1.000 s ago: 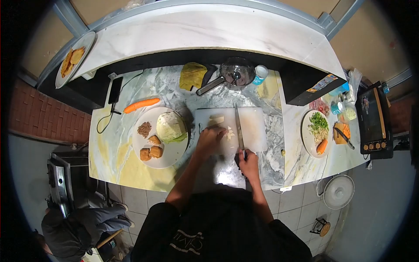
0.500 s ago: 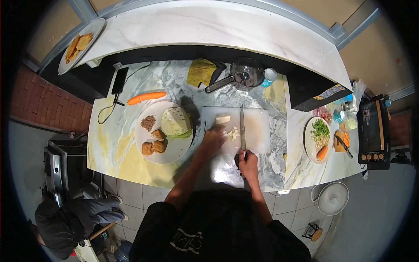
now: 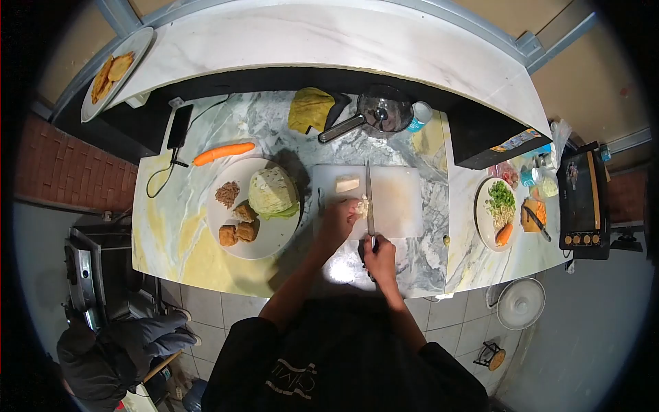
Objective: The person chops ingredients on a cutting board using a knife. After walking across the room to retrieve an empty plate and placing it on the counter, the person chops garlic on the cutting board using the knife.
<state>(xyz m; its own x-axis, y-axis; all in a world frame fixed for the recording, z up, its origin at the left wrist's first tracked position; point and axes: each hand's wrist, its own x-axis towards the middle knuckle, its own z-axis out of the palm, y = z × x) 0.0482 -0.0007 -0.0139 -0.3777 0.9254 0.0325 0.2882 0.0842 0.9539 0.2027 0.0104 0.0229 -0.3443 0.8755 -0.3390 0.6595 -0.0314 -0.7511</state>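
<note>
On the white cutting board, a knife points away from me, its handle in my right hand. My left hand is at the board's left part, fingers bent together against small pale chopped pieces beside the blade. Whether those fingers pinch any piece is too small to tell. A pale block lies farther up the board, apart from both hands. Left of the board, a plate holds a cut cabbage, brown minced food and brown fried chunks.
A carrot and phone lie at the left. A dark pan, yellow cloth and can stand behind the board. At right are a vegetable plate and another knife. A person is at lower left.
My left hand has moved from beside the pale block to the chopped pieces. The knife has come closer to these pieces, still in my right hand. The whole view has shifted slightly.
</note>
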